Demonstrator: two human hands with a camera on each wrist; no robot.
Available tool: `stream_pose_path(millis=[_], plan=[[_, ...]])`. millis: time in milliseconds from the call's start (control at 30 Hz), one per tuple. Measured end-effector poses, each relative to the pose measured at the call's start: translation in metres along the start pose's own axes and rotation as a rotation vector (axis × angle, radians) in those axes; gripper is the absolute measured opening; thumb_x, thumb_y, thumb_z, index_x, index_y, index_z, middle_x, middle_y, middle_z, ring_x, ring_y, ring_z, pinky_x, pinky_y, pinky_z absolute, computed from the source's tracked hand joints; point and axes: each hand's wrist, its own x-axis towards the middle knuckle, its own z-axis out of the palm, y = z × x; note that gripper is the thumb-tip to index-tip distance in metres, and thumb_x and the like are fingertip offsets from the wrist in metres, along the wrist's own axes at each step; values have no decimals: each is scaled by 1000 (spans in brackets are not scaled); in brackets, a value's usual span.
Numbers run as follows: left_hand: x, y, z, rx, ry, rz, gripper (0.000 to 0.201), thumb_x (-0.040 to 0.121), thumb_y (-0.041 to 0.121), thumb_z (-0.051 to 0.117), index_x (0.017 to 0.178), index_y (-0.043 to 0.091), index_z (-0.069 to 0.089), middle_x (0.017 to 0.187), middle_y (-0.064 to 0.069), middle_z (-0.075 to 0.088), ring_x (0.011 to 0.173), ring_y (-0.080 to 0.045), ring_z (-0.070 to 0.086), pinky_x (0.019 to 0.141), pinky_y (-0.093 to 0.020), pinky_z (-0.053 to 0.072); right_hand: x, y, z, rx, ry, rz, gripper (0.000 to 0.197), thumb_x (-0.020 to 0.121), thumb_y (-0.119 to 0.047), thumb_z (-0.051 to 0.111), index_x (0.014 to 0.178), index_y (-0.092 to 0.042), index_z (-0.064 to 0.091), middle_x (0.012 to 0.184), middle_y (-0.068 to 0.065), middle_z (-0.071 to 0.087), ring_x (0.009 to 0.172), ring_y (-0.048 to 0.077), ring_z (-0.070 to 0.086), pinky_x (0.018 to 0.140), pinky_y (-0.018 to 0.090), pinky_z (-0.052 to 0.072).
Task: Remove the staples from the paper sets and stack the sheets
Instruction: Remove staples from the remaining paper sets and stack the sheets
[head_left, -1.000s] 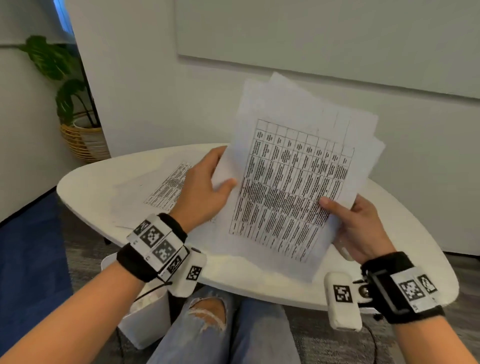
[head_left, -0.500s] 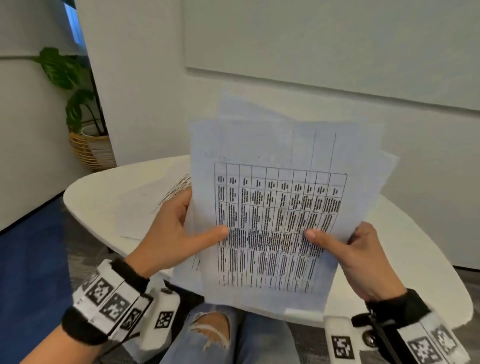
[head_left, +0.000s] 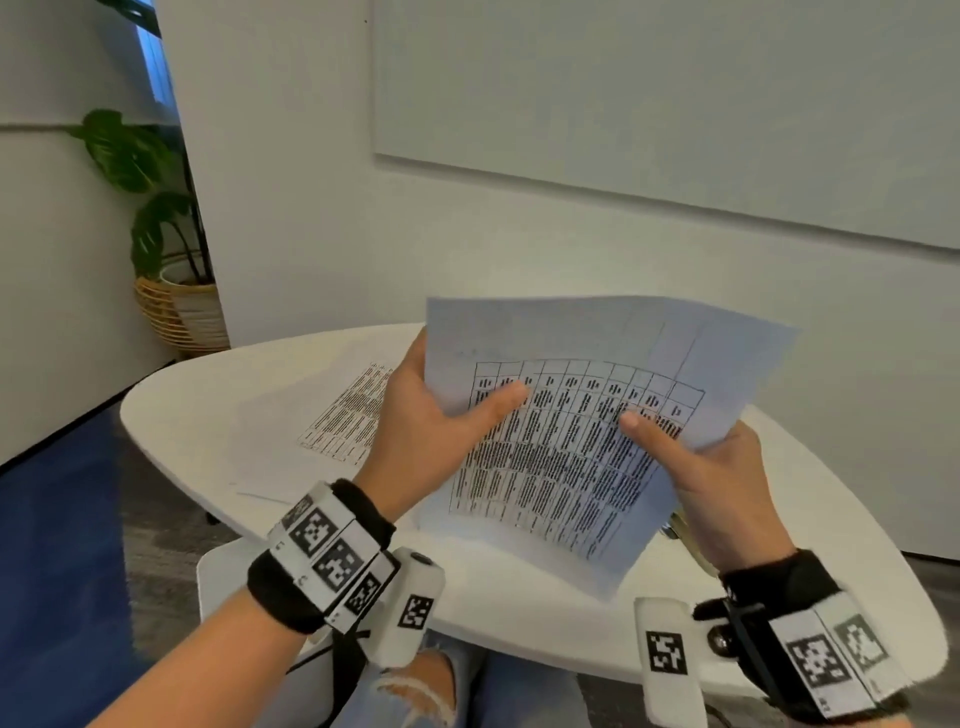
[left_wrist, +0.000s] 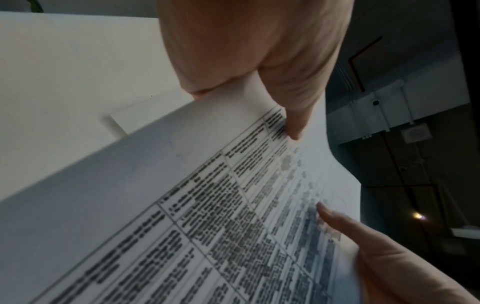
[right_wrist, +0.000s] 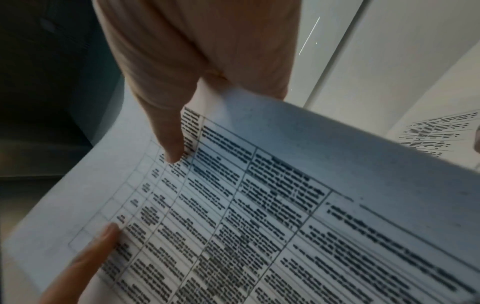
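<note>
Centre frame, left hand (head_left: 426, 431) and right hand (head_left: 711, 483) grasp loose sheets (head_left: 582, 415); other sheets (head_left: 343, 415) lie stacked left; staples unseen.

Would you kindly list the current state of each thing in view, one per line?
Bundle of white printed table sheets: held up over the table, bowed, edges uneven.
Left hand: pinches the bundle's left edge.
Right hand: pinches its right edge.
Single printed sheet: lying flat on the white oval table.
</note>
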Motion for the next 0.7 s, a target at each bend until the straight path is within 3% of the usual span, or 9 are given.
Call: stream_pose_path(millis=[100, 200, 333, 400, 467, 533, 600, 633, 700], plan=[[4, 2, 8, -6, 19, 13, 42, 75, 13, 76, 114, 12, 60, 100, 6, 69, 92, -1, 67, 73, -8, 49, 1, 0, 1, -13, -10, -22, 26, 72, -17, 73, 96, -27, 72, 105, 6, 72, 97, 26, 69, 83, 50, 55], [10, 4, 7, 17, 70, 43, 36, 77, 15, 76, 110, 11, 64, 99, 5, 71, 90, -2, 68, 71, -9, 50, 3, -6, 2, -10, -3, -47, 30, 74, -13, 70, 103, -20, 68, 104, 3, 72, 95, 23, 69, 79, 42, 57], [9, -13, 2, 85, 33, -38, 25, 77, 21, 76, 100, 23, 66, 91, 8, 71, 83, 1, 68, 66, -10, 51, 5, 11, 3, -108, -23, 32, 46, 71, -17, 73, 116, -14, 62, 104, -2, 72, 95, 16, 69, 79, 35, 58], [2, -32, 0, 116, 15, -129, 17, 77, 23, 75, 91, 22, 66, 85, 0, 71, 73, -2, 67, 62, -16, 54, 5, 25, 3, -149, -29, 104, 49, 69, -20, 75, 116, -14, 62, 103, -5, 72, 93, 14, 70, 80, 35, 58], [-6, -51, -1, 149, 6, -209, 20, 78, 26, 74, 88, 11, 67, 80, -12, 70, 68, -10, 65, 61, -27, 55, 7, 38, -2, -191, -53, 185, 45, 70, -19, 77, 112, -13, 64, 101, -2, 73, 90, 15, 70, 81, 40, 58], [-11, -62, -4, 136, 27, -249, 15, 79, 28, 73, 88, 16, 68, 76, -2, 70, 70, -6, 66, 62, -24, 54, 15, 49, -15, -311, -131, 242, 36, 72, -13, 78, 106, -10, 67, 98, 2, 74, 81, 9, 71, 78, 35, 59], [-11, -64, -9, 149, 34, -242, 9, 81, 27, 72, 87, 28, 66, 79, 8, 70, 72, 3, 66, 64, -14, 51, 25, 61, -34, -553, -236, 274, 39, 71, -11, 80, 107, -6, 67, 103, 5, 71, 72, -1, 66, 69, 14, 53], [-9, -64, -11, 166, 25, -243, 8, 82, 28, 71, 87, 29, 66, 81, 8, 70, 73, 1, 66, 64, -13, 51, 32, 68, -45, -732, -266, 292, 47, 70, -13, 82, 113, -8, 65, 110, 4, 68, 79, 0, 63, 72, 11, 47], [-6, -64, -18, 213, -11, -276, 12, 82, 32, 71, 92, 27, 66, 87, 6, 71, 79, -5, 67, 71, -19, 53, 43, 84, -67, -1092, -283, 377, 62, 71, -22, 82, 126, -13, 55, 123, 4, 58, 103, 15, 56, 87, 21, 41]])
